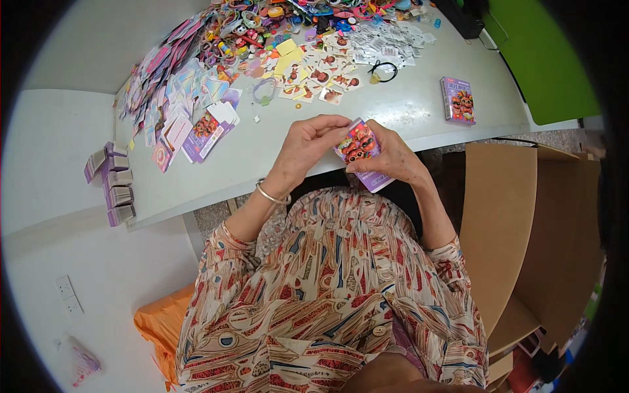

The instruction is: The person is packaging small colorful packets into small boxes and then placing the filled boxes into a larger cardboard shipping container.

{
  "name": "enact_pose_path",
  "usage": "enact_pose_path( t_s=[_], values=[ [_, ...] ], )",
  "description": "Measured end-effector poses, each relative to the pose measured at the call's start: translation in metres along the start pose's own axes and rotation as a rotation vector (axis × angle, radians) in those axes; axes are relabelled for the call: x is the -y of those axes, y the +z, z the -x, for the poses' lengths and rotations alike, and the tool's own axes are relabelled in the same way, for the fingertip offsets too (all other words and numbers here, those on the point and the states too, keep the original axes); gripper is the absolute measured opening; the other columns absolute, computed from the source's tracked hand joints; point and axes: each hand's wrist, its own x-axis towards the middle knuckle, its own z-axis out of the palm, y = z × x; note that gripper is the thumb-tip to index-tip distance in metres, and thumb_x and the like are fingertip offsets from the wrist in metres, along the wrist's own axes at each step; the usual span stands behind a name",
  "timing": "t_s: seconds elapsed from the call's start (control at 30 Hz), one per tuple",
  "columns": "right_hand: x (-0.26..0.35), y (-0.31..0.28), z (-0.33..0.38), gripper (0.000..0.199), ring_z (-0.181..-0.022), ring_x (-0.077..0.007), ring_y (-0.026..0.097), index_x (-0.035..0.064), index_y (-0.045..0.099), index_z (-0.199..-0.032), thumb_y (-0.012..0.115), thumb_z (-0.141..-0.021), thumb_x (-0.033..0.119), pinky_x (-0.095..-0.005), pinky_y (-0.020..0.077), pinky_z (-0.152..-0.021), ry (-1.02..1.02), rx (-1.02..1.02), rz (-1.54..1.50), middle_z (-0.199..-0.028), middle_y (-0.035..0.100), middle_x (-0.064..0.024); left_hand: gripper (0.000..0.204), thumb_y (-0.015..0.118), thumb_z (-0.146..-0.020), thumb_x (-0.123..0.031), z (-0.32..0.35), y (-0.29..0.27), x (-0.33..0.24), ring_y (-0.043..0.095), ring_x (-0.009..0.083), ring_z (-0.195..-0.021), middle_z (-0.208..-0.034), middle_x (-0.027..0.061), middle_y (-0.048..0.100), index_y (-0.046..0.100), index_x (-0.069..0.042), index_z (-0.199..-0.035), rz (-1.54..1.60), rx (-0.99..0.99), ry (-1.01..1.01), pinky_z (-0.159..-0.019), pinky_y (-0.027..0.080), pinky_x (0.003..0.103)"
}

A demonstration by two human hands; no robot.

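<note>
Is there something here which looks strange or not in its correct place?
Mildly, yes: a black hair tie lies apart from the heap of colourful trinkets, near the picture cards, so it looks misplaced. The purple box in the right hand shows no clear damage.

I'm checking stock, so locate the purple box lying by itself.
In the head view, the purple box sits on the right of the table, farther right than the right hand and near the cardboard box.

Purple pack (360, 143) partly behind right hand (395, 154), trinket pile (244, 31) partly beyond top edge
</note>
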Motion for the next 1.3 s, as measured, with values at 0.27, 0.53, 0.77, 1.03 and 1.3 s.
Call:
enact_pose_path(
  t_s=[0.27, 0.53, 0.77, 1.03, 1.3],
  values=[
    [0.002, 0.002, 0.004, 0.064, -0.083, -0.0249, 0.065, -0.0002, 0.053, -0.103, 0.087, -0.061, 0.034, -0.0355, 0.0499, -0.076, -0.055, 0.003, -0.02, -0.088, 0.067, -0.0162, 0.023, 0.062, -0.091, -0.008, 0.005, 0.006, 0.006, 0.06, 0.0069, -0.082, -0.093, 0.0041, 0.069, 0.067, 0.002, -0.11, -0.003, -0.123, -0.044, -0.075, 0.049, 0.021],
    [0.007, 0.001, 0.002, 0.058, -0.085, -0.0148, 0.058, -0.0002, 0.055, -0.106, 0.086, -0.062, 0.023, -0.0307, 0.0472, -0.078, 0.013, 0.011, -0.054, -0.091, 0.065, -0.0088, 0.027, 0.053, -0.089, -0.002, 0.018, 0.017, 0.01, 0.067, 0.0256, -0.08, -0.102, 0.0192, 0.067, 0.06, 0.004, -0.115, -0.6, -0.136, 0.304, -0.074, 0.051, 0.028],
    [0.002, 0.008, 0.002, 0.057, -0.083, -0.0186, 0.06, 0.0004, 0.052, -0.105, 0.085, -0.066, 0.026, -0.0328, 0.0482, -0.076, -0.029, 0.006, 0.001, -0.088, 0.064, -0.0118, 0.033, 0.051, -0.089, -0.002, 0.018, 0.016, 0.028, 0.067, 0.0287, -0.09, -0.11, 0.0196, 0.065, 0.054, 0.002, -0.122, -0.576, -0.154, 0.388, -0.078, 0.052, 0.031],
    [-0.005, -0.042, 0.004, 0.083, -0.112, -0.0209, 0.051, 0.0057, 0.022, -0.145, 0.07, -0.082, 0.031, -0.0362, 0.0414, -0.095, -0.311, -0.042, -0.512, -0.133, 0.047, -0.0147, 0.033, 0.059, -0.09, -0.003, -0.012, -0.017, -0.006, 0.062, 0.0167, -0.103, -0.116, 0.0116, 0.063, 0.055, 0.003, -0.122, 0.486, -0.113, -0.077, -0.091, 0.05, 0.033],
    [0.03, 0.042, 0.006, 0.059, -0.119, -0.0151, 0.05, 0.0012, 0.046, -0.133, 0.074, -0.081, 0.01, -0.0295, 0.0405, -0.099, -0.11, -0.346, -0.475, -0.133, 0.05, -0.0106, 0.032, 0.06, -0.089, -0.003, -0.011, 0.026, 0.011, 0.06, 0.0168, -0.101, -0.115, 0.0104, 0.061, 0.054, 0.002, -0.12, 0.719, -0.097, -0.041, -0.093, 0.049, 0.033]
  ],
)
